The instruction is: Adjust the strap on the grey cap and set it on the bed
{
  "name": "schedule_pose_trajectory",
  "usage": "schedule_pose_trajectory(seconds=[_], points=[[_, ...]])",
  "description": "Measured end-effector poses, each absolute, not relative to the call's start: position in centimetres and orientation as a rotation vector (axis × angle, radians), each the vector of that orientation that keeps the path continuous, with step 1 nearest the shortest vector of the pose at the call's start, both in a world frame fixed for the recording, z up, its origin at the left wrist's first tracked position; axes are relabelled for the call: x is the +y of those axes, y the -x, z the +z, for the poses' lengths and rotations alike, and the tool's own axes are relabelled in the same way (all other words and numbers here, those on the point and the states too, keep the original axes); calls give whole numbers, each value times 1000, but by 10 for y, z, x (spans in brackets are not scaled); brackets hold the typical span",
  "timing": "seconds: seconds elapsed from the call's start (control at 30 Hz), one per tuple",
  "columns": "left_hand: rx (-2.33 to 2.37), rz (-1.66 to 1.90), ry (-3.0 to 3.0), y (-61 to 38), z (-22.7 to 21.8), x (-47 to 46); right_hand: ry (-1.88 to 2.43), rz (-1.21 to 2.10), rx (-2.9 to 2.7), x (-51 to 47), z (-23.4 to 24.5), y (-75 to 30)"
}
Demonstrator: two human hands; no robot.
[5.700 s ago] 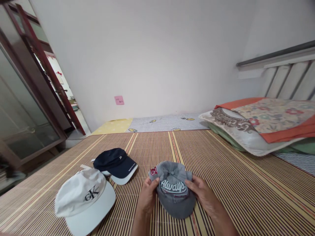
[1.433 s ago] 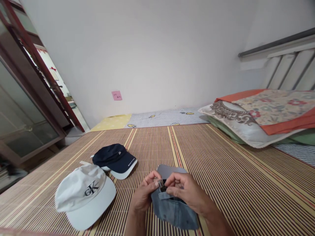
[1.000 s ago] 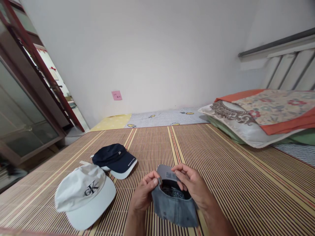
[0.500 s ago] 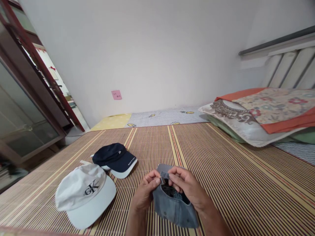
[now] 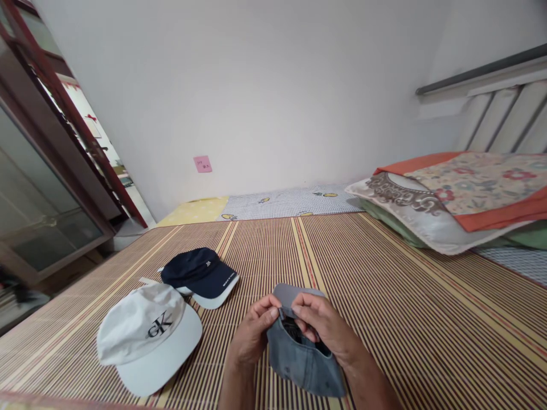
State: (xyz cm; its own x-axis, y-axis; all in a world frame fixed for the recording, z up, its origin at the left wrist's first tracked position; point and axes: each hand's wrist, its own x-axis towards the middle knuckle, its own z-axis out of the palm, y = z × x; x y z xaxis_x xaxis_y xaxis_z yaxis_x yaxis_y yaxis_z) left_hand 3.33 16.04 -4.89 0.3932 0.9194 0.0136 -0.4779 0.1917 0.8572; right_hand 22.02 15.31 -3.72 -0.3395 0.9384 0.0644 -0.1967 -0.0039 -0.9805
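A faded blue-grey cap (image 5: pixel 305 364) lies between my hands, its crown toward me and its brim (image 5: pixel 290 295) pointing away. The back opening faces up, showing a dark inside. My left hand (image 5: pixel 253 330) pinches the opening's left edge, where a small buckle end pokes out by the fingertips. On the other side, my right hand (image 5: pixel 327 324) is closed on the strap end, mostly covered by the fingers. A gap separates the two sets of fingertips, and the brim shows through it. Left of my hands sit a white cap (image 5: pixel 137 327) with black letters and a navy cap (image 5: pixel 194 273) with a white-edged brim.
A striped bamboo mat (image 5: pixel 384 319) covers the bed. At the right, a floral pillow (image 5: pixel 482 188) with orange edging lies on a white one, near a radiator (image 5: pixel 504 117). A pink note (image 5: pixel 202 164) is on the wall. A glass-fronted cabinet (image 5: pixel 47 210) stands at the left.
The strap piece that spanned the gap between my fingertips no longer shows there. The buckle is now mostly hidden by my left fingers. The other caps have stayed put.
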Motion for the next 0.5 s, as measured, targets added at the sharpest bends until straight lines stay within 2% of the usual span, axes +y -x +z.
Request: schedule_pose_trajectory(seconds=[0.5], points=[[578, 1004, -928, -36, -47, 160, 867, 1421, -1465, 148, -30, -225]])
